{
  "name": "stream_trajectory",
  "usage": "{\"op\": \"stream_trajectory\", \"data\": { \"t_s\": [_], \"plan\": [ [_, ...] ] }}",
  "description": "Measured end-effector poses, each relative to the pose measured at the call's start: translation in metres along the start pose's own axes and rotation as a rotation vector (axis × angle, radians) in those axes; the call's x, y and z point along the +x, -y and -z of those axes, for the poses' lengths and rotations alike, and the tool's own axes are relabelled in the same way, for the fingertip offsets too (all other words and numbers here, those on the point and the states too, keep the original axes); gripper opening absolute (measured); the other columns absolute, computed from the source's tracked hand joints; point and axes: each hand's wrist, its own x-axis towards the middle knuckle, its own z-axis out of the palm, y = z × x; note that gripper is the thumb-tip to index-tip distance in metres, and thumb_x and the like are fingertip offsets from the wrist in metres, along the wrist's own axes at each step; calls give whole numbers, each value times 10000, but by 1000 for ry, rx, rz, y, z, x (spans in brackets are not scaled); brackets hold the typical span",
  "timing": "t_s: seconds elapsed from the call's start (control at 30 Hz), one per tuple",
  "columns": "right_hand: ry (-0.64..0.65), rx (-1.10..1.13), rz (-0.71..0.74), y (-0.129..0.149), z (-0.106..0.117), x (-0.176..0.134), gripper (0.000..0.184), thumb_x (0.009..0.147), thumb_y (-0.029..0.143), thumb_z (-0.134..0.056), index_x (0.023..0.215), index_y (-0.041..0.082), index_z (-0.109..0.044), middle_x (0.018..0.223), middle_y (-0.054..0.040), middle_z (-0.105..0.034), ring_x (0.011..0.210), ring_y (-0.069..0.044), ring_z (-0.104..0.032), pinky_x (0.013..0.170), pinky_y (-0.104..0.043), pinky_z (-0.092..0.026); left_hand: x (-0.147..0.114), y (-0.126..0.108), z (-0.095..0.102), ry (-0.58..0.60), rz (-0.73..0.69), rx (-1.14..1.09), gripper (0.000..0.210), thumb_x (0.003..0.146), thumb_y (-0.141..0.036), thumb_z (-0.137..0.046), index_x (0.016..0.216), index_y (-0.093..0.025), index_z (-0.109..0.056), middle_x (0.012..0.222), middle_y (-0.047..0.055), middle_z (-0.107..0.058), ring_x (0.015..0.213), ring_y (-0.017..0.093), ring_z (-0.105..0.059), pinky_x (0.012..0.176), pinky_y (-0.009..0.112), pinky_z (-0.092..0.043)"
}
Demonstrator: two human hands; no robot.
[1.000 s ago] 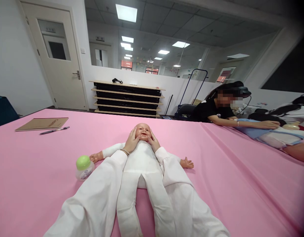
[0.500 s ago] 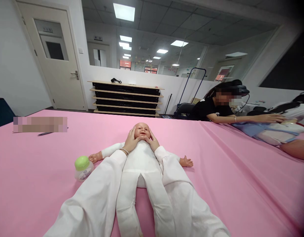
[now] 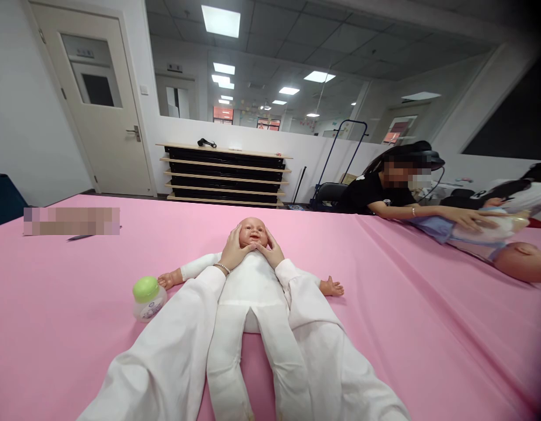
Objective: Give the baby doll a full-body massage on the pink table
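A baby doll [image 3: 255, 280] with a white cloth body lies on its back on the pink-covered table [image 3: 77, 362], its head [image 3: 253, 233] at the far end and its arms spread. My left hand [image 3: 234, 249], with a beaded bracelet at the wrist, cups one side of the doll's head. On the other side my right hand [image 3: 272, 250] is closed round the cheek in the same way. Both thumbs meet below the doll's chin, while the fingers lie along the sides of its face. By the doll's hand on the left stands a frosted jar [image 3: 148, 307] with a green lid.
At the right, another person [image 3: 384, 187] leans over the table with a hand on a second doll [image 3: 522, 261]. A blurred-out patch [image 3: 72, 221] covers something at the table's far left. Behind the table are a stack of boards [image 3: 226, 172] and a door [image 3: 95, 99].
My thumbs have slid a little down from the doll's chin. The other person's hand has shifted left, and the doll at the right has turned and moved. The jar has stayed put.
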Motion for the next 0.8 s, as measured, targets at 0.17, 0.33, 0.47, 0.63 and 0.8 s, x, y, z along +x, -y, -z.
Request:
{"op": "stream_trajectory", "data": {
  "t_s": [0.17,0.33,0.47,0.63,0.8],
  "plan": [
    [-5,6,-8,-5,2,3,884,586,482,-681,1344,224,-306,1386,-41,-334,1267,-215,-335,1046,-360,-318,3,8,-1,-7,-35,-19,671,761,-452,-536,1321,-169,-298,1372,123,-308,1297,239,-246,1076,401,-203],
    [41,91,-38,-11,6,7,833,631,522,-628,1343,234,-304,1374,-22,-358,1246,-214,-369,1012,-368,-363,7,16,-2,-3,-51,-52,549,837,-445,-403,1308,-174,-320,1364,112,-326,1294,214,-259,1082,395,-186],
    [32,92,-31,-8,3,5,865,620,493,-652,1351,207,-290,1389,-45,-329,1250,-223,-361,1017,-363,-359,4,12,-1,3,-35,-22,655,785,-484,-486,1325,-169,-288,1373,121,-302,1299,231,-241,1080,395,-193],
    [-19,28,9,-2,-2,2,996,524,456,-732,1356,155,-274,1388,-94,-323,1266,-232,-334,1049,-353,-311,1,6,-2,3,-33,34,794,702,-508,-589,1337,-170,-254,1377,136,-281,1294,256,-241,1065,412,-222],
    [5,-5,9,-2,2,1,925,568,498,-691,1343,169,-306,1392,-72,-320,1278,-218,-312,1058,-345,-296,5,14,-2,-6,-69,-8,646,783,-443,-509,1324,-174,-282,1370,121,-303,1297,230,-244,1075,402,-202]
  ]
}}
